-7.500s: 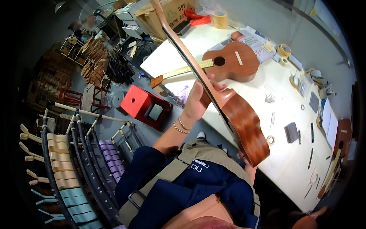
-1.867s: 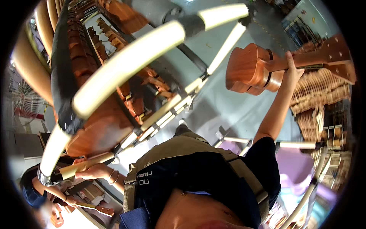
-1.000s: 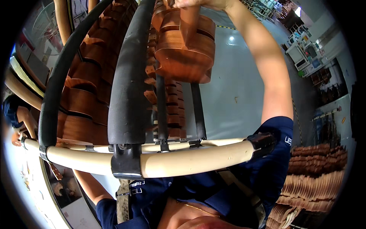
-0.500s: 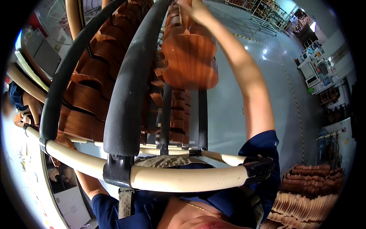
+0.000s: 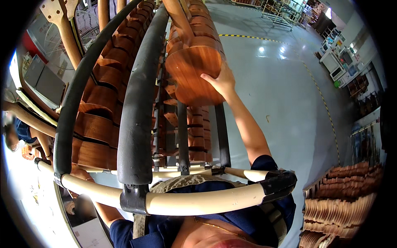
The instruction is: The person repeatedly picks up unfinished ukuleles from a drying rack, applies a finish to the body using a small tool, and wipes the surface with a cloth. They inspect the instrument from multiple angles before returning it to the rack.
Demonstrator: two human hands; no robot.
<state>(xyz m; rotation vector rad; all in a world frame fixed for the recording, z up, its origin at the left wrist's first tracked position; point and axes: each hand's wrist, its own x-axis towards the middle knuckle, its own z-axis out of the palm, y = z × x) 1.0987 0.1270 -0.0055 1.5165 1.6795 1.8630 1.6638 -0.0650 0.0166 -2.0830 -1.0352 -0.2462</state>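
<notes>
My right hand (image 5: 223, 80) is raised and grips the rounded lower end of a glossy brown ukulele body (image 5: 190, 62). The instrument hangs among others in a rack, between black padded rails (image 5: 138, 103). Its neck runs up out of the top of the picture. My left forearm (image 5: 103, 211) reaches down to the left under a cream padded bar (image 5: 198, 202). That bar hides most of my left hand (image 5: 80, 174), so its grasp does not show.
Rows of brown ukuleles (image 5: 103, 95) fill the rack on the left. Another person (image 5: 16, 132) bends at the far left. Stacks of wooden parts (image 5: 339, 194) stand at the lower right, beyond a grey floor with a yellow line (image 5: 314, 82).
My right hand has slid from the top of the ukulele to its lower end, and the instrument now sits lower between the rails. The view has tilted slightly.
</notes>
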